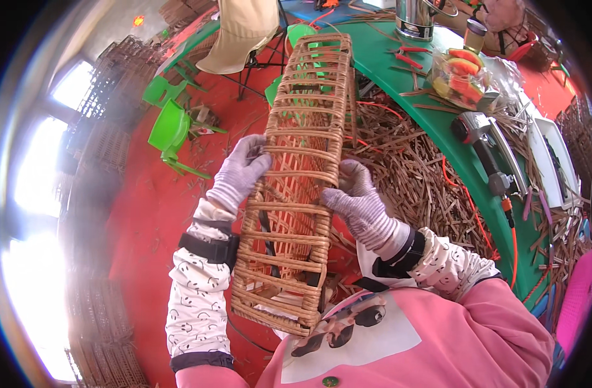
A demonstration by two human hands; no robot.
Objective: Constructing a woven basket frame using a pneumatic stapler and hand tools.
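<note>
A long, narrow brown wicker basket (298,198) with open slatted sides stands tilted before me, its near end close to my pink top. My left hand (242,171), in a striped light glove, grips its left edge about halfway along. On the opposite edge, a little nearer to me, my right hand (362,205) in a matching glove holds the rim between thumb and fingers. Part of the right fingertips hides against the weave. Dark strips show inside the basket through the gaps.
A green curved table (432,119) at right bears red-handled pliers (410,57), a bag of fruit (461,77), a power tool (483,152) with an orange cord and a white tray (558,161). Cut strips (406,168) pile beneath. Green chairs (170,129) and a beige chair (238,39) stand on the red floor.
</note>
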